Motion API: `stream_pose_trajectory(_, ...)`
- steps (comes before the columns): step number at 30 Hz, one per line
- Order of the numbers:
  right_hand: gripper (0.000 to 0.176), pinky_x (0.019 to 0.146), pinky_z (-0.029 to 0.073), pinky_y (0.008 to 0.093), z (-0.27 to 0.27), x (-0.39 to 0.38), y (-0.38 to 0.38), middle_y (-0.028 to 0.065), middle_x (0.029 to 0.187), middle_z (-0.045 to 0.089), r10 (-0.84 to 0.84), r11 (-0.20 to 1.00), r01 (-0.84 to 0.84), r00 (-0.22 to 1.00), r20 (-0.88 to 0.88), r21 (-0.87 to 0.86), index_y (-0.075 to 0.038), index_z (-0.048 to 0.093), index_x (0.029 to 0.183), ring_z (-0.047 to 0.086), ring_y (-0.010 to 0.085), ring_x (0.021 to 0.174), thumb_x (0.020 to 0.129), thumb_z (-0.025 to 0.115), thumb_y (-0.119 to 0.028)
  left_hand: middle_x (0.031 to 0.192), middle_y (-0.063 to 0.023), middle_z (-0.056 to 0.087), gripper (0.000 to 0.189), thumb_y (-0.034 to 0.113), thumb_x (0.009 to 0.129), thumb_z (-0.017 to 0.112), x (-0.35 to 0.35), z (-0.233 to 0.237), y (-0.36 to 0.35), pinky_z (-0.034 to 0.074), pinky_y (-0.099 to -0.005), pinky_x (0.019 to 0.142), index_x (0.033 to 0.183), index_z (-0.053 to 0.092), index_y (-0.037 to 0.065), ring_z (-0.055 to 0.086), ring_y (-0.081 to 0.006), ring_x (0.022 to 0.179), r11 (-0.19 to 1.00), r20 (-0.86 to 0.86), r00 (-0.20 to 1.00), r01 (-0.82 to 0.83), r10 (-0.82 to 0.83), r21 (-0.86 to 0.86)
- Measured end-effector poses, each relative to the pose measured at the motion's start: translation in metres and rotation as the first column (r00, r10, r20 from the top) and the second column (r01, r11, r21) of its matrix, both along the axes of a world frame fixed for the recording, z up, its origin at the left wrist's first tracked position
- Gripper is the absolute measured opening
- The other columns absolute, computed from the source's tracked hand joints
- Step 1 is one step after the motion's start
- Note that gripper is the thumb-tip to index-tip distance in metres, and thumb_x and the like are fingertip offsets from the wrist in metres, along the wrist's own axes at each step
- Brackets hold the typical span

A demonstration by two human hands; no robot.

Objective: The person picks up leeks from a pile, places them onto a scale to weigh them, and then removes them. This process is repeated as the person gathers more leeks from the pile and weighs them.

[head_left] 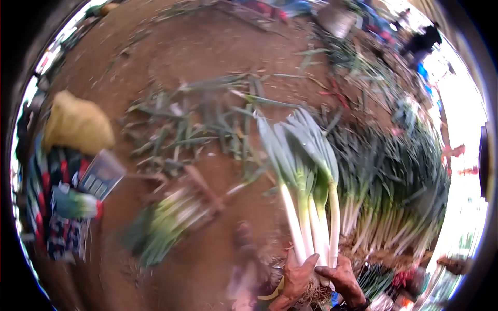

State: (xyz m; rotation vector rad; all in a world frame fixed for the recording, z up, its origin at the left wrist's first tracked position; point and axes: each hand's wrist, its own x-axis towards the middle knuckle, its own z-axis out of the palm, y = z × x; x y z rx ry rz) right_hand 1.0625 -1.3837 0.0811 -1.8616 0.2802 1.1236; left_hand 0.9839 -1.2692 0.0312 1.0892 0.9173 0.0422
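Observation:
Several leeks (304, 205) stand upright in a bunch in front of me, white shafts low and broad green leaves fanning upward. My left hand (295, 278) is closed around the left side of the white ends. On the other side my right hand (343, 280) also grips the bunch, its thumb pointing at the left thumb. Stringy roots (314, 294) hang below between my hands. A large row of leeks (389, 176) lies close by to the right, leaves pointing away.
A blurred bundle of leeks (174, 220) lies on the brown ground, beside a wooden frame (203, 187). Cut leaves (192, 127) litter the earth ahead. At left are a yellow sack (78, 124) and a grey box-like object (102, 175). A person (423, 41) is far off at right.

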Motion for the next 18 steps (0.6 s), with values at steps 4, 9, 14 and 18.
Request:
stream_pose_trajectory(4, 0.051, 0.06, 0.055, 0.033, 0.001, 0.0, 0.066, 0.0122, 0.084, 0.072, 0.222, 0.964, -0.228, 0.973, 0.057, 0.137, 0.005, 0.063, 0.119, 0.069, 0.0188, 0.07, 0.08, 0.079, -0.023, 0.117, -0.0204, 0.068, 0.045, 0.015, 0.096, 0.071, -0.034, -0.005, 0.039, 0.057, -0.035, 0.084, 0.13, 0.053, -0.009, 0.068, -0.0254, 0.099, 0.983, 0.065, 0.987, -0.153, 0.147, 0.099)
stream_pose_trajectory(9, 0.057, 0.062, 0.055, 0.0307, 0.025, -0.001, 0.162, 0.0093, 0.09, 0.071, 0.503, 0.816, -0.521, 0.853, 0.137, 0.252, 0.003, 0.061, 0.124, 0.067, 0.0157, 0.071, 0.078, 0.08, -0.026, 0.111, -0.0163, 0.067, 0.041, 0.013, 0.098, 0.068, -0.05, 0.02, 0.096, 0.056, -0.033, 0.084, 0.131, 0.051, -0.003, 0.066, -0.0219, 0.096, 0.811, 0.273, 0.788, -0.583, 0.552, 0.042)
stream_pose_trajectory(14, 0.063, 0.08, 0.056, 0.0317, 0.055, -0.01, 0.233, 0.0089, 0.107, 0.071, 0.736, 0.549, -0.731, 0.653, 0.182, 0.404, 0.001, 0.058, 0.132, 0.067, 0.0163, 0.093, 0.08, 0.084, -0.023, 0.12, -0.0171, 0.062, 0.05, 0.015, 0.093, 0.07, -0.082, 0.073, 0.136, 0.056, -0.0349, 0.087, 0.134, 0.049, -0.004, 0.064, -0.024, 0.105, 0.535, 0.448, 0.515, -0.84, 0.731, 0.094)
stream_pose_trajectory(18, 0.077, 0.095, 0.051, 0.0335, 0.085, -0.048, 0.297, 0.0127, 0.126, 0.066, 0.907, 0.265, -0.875, 0.369, 0.203, 0.405, 0.001, 0.05, 0.144, 0.063, 0.0196, 0.111, 0.079, 0.082, -0.026, 0.122, -0.0169, 0.061, 0.064, 0.016, 0.09, 0.073, -0.115, 0.083, 0.156, 0.056, -0.0362, 0.089, 0.141, 0.043, -0.005, 0.063, -0.0245, 0.108, 0.232, 0.405, 0.207, -0.973, 0.891, -0.014)
